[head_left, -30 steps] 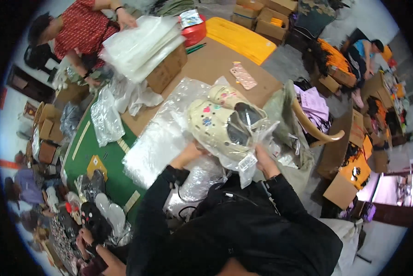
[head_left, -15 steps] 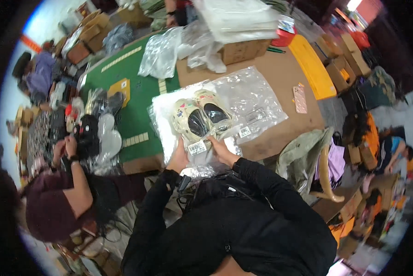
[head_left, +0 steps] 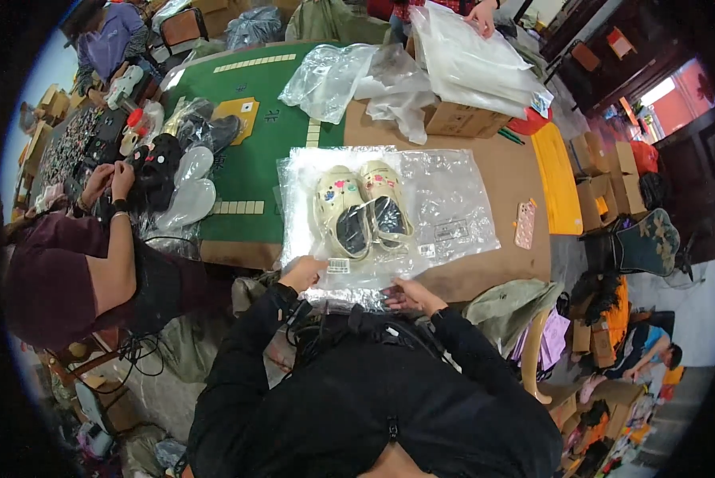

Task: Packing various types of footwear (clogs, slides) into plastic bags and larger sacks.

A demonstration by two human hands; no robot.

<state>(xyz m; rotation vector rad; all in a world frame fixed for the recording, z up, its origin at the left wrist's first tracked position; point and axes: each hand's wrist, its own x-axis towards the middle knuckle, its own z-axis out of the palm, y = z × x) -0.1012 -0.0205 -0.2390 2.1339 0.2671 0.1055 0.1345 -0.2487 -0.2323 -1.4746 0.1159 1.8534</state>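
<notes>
A pair of cream clogs [head_left: 341, 199] with colourful charms and dark insoles lies inside a clear plastic bag [head_left: 357, 277] on the table, toes pointing away from me. Silvery, see-through wrapping lies beneath the pair. My left hand [head_left: 303, 273] is closed at the bag's near left edge, beside a white barcode label [head_left: 339, 266]. At the near right edge, my right hand [head_left: 415, 297] has its fingers stretched apart against the plastic. Another clear bag [head_left: 461, 207] is spread flat to the right of the clogs.
Clear bags [head_left: 477, 68] are stacked on a cardboard box [head_left: 465, 119] at the back, where another person's hand rests. A pink phone [head_left: 524, 224] lies at the right. To my left, a co-worker's hands [head_left: 110, 185] handle black clogs [head_left: 160, 167]. A chair [head_left: 535, 354] stands near my right arm.
The clogs have come down flat onto the table from between my hands. Both hands have moved off the heels to the bag's near edge, and my right hand has opened. The view has shifted.
</notes>
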